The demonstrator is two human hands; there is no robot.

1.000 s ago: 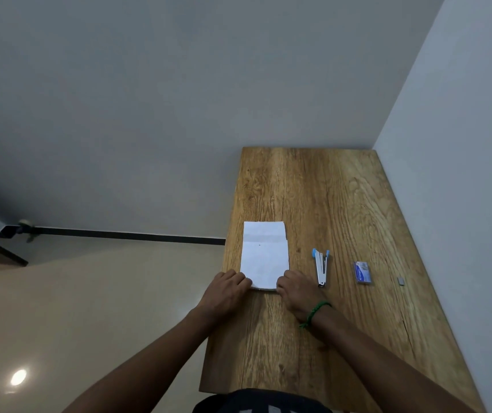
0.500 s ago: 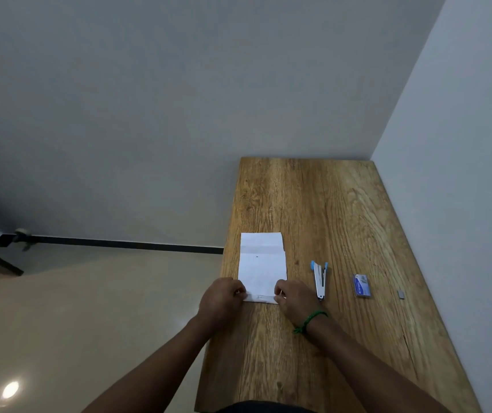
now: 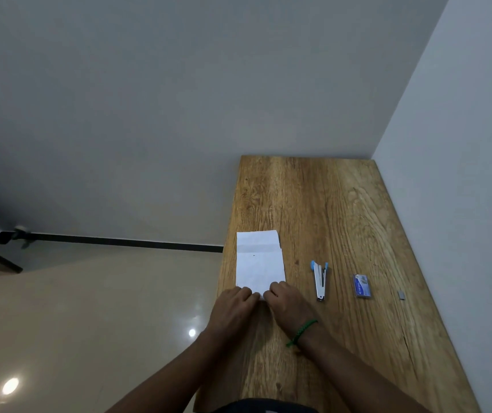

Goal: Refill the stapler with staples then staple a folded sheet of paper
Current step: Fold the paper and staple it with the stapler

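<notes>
- The left hand (image 3: 234, 305) and the right hand (image 3: 288, 305) sit side by side, knuckles up, each grip pressed down on the near edge of the folded white sheet of paper (image 3: 259, 262); whether the fingers pinch it I cannot tell.
- A green braided wristband (image 3: 303, 332) circles the right wrist.
- The paper lies flat near the left edge of the wood-grain surface (image 3: 343, 204).
- To its right, apart, lies the silver stapler with blue tips (image 3: 320, 280), opened out.
- Further right are the small blue staple box (image 3: 361, 286) and a tiny grey strip of staples (image 3: 401, 295).
</notes>
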